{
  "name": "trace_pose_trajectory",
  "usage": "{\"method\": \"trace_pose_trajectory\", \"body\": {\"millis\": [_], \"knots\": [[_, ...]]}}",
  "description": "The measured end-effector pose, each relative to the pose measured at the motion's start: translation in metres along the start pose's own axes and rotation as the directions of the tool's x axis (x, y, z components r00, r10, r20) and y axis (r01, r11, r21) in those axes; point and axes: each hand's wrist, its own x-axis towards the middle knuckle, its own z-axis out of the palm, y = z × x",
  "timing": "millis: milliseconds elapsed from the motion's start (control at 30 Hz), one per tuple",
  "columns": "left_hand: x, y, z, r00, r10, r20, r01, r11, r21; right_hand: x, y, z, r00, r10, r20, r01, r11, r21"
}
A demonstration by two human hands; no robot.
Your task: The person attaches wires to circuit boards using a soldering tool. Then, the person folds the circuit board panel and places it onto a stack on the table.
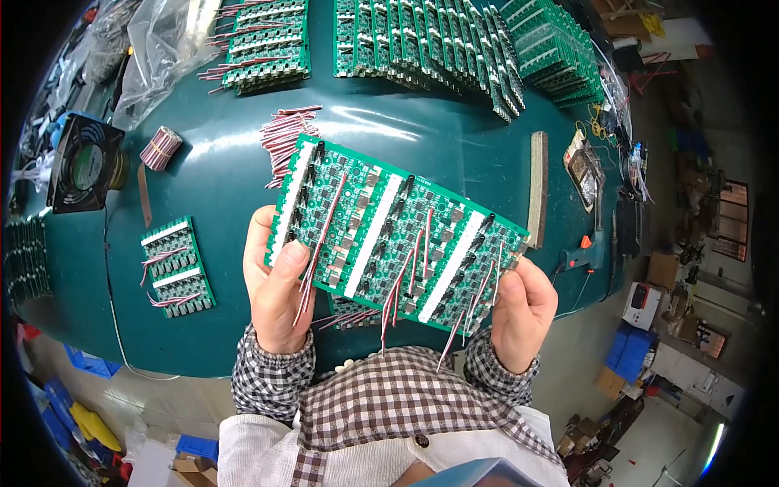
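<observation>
A long green circuit board panel [377, 231] with white strips is held up over the front of the table, its right end tilted lower. My left hand [280, 280] grips its left end, thumb on top. At the right end, the fingers and thumb of my right hand [523, 304] pinch the edge. Several red, black and white wires [324, 243] hang loose from the panel. Beneath it, partly hidden, lies another board [350, 310] with wires. Behind my left hand is a pile of short wires [284, 138] on the table.
Stacked boards with wires [268, 49] and rows of green boards [422, 40] stand at the back. Leftward are a black fan [85, 162], a bundled wire roll [161, 148] and a smaller board [178, 268]. Rightward lie a bar [538, 187] and a glue gun [586, 253].
</observation>
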Motion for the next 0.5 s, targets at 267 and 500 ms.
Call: {"method": "trace_pose_trajectory", "body": {"millis": [267,500], "knots": [[-0.008,0.003,0.001,0.999,0.039,-0.022,-0.039,0.999,-0.015,-0.009,0.009,0.002,1.000,0.025,0.002,-0.025,0.994,0.108],[-0.008,0.002,0.002,1.000,0.019,0.005,-0.019,1.000,0.003,-0.016,0.015,-0.006,1.000,-0.003,0.022,0.000,0.993,0.117]]}}
